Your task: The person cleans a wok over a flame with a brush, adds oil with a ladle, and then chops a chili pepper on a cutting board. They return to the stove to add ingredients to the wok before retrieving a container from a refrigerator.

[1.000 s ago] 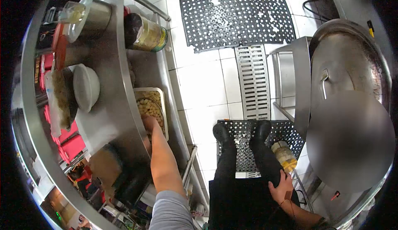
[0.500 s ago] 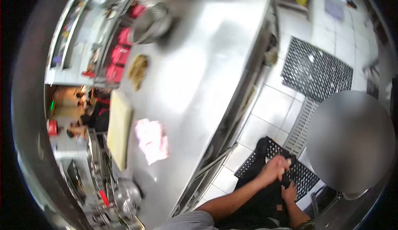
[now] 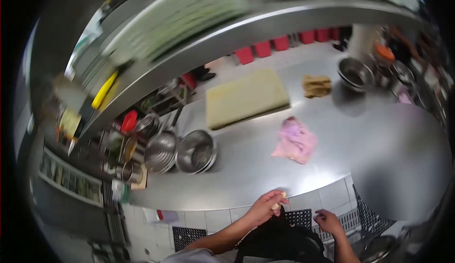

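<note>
My left hand [image 3: 266,208] is closed around a small pale yellow piece [image 3: 277,205], just in front of the steel table's [image 3: 237,187] near edge. Lower right of it, my right hand [image 3: 328,222] hangs over the floor with its fingers bent; whether anything is in them I cannot make out. A crumpled pink cloth [image 3: 296,141] lies on the table beyond my hands. Behind it are a yellowish cutting board [image 3: 247,98] and a folded brown cloth [image 3: 317,86]. Steel bowls [image 3: 196,152] stand to the left, beside a perforated strainer [image 3: 161,151].
A metal shelf [image 3: 199,38] with a pale crate [image 3: 185,14] crosses above the table. More steel bowls [image 3: 354,74] stand at the back right. Red bins [image 3: 262,49] line the far side. Black mats [image 3: 188,237] lie on the tiled floor. A grey blurred disc covers the right side.
The view has swung round to face the table, so the shelf and left-side bowls now show in full. My left hand still holds the pale piece and is now near the table's edge.
</note>
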`<state>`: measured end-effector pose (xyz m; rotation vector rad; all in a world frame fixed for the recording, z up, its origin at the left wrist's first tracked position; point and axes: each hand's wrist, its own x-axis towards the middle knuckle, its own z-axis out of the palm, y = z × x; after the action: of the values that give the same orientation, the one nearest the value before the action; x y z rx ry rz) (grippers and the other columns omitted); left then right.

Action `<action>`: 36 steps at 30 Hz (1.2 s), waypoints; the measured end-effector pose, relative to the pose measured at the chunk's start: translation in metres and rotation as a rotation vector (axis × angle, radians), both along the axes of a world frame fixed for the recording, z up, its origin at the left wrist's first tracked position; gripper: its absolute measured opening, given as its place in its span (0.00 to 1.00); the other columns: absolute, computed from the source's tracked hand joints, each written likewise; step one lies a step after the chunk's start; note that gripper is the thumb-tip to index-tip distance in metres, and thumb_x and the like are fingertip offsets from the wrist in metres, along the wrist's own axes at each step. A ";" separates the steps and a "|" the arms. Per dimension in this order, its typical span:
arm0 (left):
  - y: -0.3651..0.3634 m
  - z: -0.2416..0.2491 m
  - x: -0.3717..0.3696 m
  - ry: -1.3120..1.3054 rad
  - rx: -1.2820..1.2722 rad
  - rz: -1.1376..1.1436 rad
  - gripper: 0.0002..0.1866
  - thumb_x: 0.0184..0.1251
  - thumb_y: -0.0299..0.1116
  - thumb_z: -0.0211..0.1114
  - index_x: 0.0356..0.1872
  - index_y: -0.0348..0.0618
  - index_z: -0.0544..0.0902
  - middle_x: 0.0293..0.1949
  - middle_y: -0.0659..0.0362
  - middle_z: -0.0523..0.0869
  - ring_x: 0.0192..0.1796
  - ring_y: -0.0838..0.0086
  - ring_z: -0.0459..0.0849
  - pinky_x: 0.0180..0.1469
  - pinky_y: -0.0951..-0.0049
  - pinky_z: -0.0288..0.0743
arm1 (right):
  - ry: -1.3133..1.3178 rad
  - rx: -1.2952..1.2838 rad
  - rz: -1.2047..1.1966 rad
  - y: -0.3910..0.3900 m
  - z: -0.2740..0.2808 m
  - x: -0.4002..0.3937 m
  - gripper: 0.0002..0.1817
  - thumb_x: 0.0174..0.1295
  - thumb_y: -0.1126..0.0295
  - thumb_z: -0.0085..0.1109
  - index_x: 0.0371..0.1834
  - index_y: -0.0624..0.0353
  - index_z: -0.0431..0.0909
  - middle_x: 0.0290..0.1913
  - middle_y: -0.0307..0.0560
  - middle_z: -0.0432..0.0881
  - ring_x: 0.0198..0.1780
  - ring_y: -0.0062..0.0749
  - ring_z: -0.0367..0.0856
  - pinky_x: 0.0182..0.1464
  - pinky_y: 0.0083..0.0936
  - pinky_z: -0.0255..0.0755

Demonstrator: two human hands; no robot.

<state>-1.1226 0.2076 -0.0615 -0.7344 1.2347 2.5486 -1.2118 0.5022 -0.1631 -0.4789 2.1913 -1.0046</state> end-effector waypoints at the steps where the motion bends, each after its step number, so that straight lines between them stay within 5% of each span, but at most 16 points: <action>1: -0.019 0.002 0.014 -0.001 0.054 0.107 0.11 0.75 0.41 0.59 0.50 0.48 0.76 0.40 0.62 0.84 0.28 0.82 0.74 0.29 0.81 0.68 | 0.041 -0.051 0.044 -0.030 0.032 -0.016 0.20 0.61 0.60 0.63 0.52 0.62 0.80 0.38 0.54 0.87 0.42 0.48 0.86 0.46 0.35 0.78; 7: -0.083 0.023 0.081 0.037 0.228 0.578 0.08 0.72 0.40 0.62 0.46 0.51 0.77 0.36 0.64 0.81 0.29 0.80 0.73 0.28 0.80 0.64 | 0.195 -0.306 0.178 -0.175 0.124 -0.062 0.17 0.63 0.66 0.63 0.52 0.65 0.80 0.33 0.47 0.85 0.34 0.27 0.81 0.40 0.25 0.76; 11: -0.084 0.026 0.123 0.057 0.133 0.839 0.08 0.70 0.38 0.64 0.44 0.50 0.77 0.34 0.64 0.80 0.29 0.79 0.75 0.28 0.79 0.67 | 0.230 -0.323 0.416 -0.247 0.124 -0.082 0.16 0.64 0.66 0.63 0.51 0.64 0.80 0.32 0.46 0.84 0.33 0.25 0.80 0.39 0.24 0.76; 15: -0.070 0.017 0.178 0.060 -0.025 1.077 0.10 0.74 0.36 0.60 0.48 0.43 0.75 0.32 0.59 0.80 0.24 0.77 0.74 0.24 0.78 0.66 | 0.234 -0.460 0.621 -0.365 0.137 -0.089 0.16 0.65 0.63 0.61 0.49 0.63 0.81 0.34 0.49 0.85 0.34 0.31 0.83 0.40 0.27 0.76; 22: -0.068 0.004 0.234 -0.167 -0.133 1.490 0.09 0.70 0.37 0.62 0.39 0.42 0.78 0.26 0.62 0.76 0.23 0.78 0.74 0.25 0.77 0.65 | 0.347 -0.597 0.912 -0.604 0.200 -0.032 0.15 0.65 0.61 0.57 0.47 0.58 0.83 0.42 0.51 0.87 0.43 0.42 0.86 0.47 0.32 0.78; 24: -0.072 -0.048 0.275 -0.095 -0.219 1.396 0.12 0.73 0.34 0.63 0.50 0.38 0.79 0.36 0.60 0.83 0.31 0.78 0.80 0.33 0.79 0.74 | 0.438 -0.620 0.894 -0.661 0.201 -0.006 0.15 0.64 0.62 0.56 0.49 0.56 0.82 0.45 0.50 0.87 0.46 0.42 0.85 0.50 0.33 0.77; 26: -0.092 -0.003 0.267 -0.252 -0.208 1.547 0.10 0.74 0.38 0.61 0.43 0.42 0.78 0.25 0.65 0.76 0.22 0.83 0.68 0.23 0.81 0.62 | 0.722 -0.542 1.064 -0.675 0.249 0.043 0.14 0.64 0.62 0.55 0.47 0.56 0.82 0.45 0.51 0.86 0.47 0.44 0.84 0.51 0.37 0.76; 28: -0.118 -0.012 0.280 -0.223 -0.265 1.570 0.11 0.74 0.39 0.61 0.45 0.41 0.78 0.26 0.64 0.76 0.23 0.82 0.69 0.24 0.80 0.62 | 0.754 -0.926 1.202 -0.669 0.268 0.090 0.15 0.65 0.61 0.57 0.51 0.53 0.81 0.44 0.49 0.86 0.45 0.46 0.85 0.50 0.38 0.77; 31: -0.159 0.000 0.292 -0.247 -0.322 1.512 0.13 0.74 0.40 0.61 0.47 0.41 0.78 0.26 0.63 0.77 0.23 0.81 0.68 0.25 0.79 0.62 | 0.596 -0.632 1.374 -0.690 0.297 0.127 0.12 0.65 0.61 0.57 0.46 0.52 0.80 0.41 0.51 0.85 0.45 0.51 0.83 0.50 0.42 0.76; 32: -0.172 0.008 0.297 -0.274 -0.340 1.490 0.13 0.74 0.40 0.62 0.47 0.41 0.78 0.26 0.63 0.77 0.24 0.81 0.68 0.25 0.78 0.62 | 0.924 -0.474 1.344 -0.733 0.274 0.121 0.09 0.64 0.64 0.56 0.43 0.52 0.80 0.40 0.52 0.85 0.45 0.50 0.84 0.49 0.44 0.76; 33: -0.184 0.014 0.302 -0.292 -0.372 1.473 0.13 0.74 0.40 0.62 0.47 0.41 0.78 0.26 0.63 0.77 0.24 0.81 0.68 0.25 0.78 0.62 | 0.899 -0.281 1.204 -0.768 0.275 0.112 0.10 0.62 0.68 0.56 0.46 0.50 0.81 0.41 0.52 0.85 0.46 0.49 0.85 0.48 0.44 0.77; 34: -0.198 0.016 0.302 -0.297 -0.400 1.460 0.13 0.73 0.40 0.63 0.47 0.41 0.78 0.26 0.62 0.77 0.24 0.81 0.68 0.25 0.78 0.62 | 0.698 -0.331 1.075 -0.789 0.277 0.102 0.14 0.60 0.71 0.56 0.49 0.50 0.81 0.43 0.50 0.86 0.46 0.47 0.85 0.47 0.43 0.78; 36: -0.209 0.001 0.309 -0.295 -0.386 1.462 0.13 0.73 0.40 0.64 0.48 0.41 0.78 0.26 0.62 0.77 0.24 0.81 0.68 0.25 0.78 0.62 | 0.724 -0.267 1.005 -0.847 0.237 0.063 0.25 0.59 0.76 0.52 0.60 0.46 0.78 0.49 0.55 0.84 0.50 0.47 0.84 0.51 0.40 0.78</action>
<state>-0.8133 -0.0014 -0.0600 -2.7975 1.2922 2.7771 -1.1483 -0.3444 0.0738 -2.0595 1.8915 -0.5644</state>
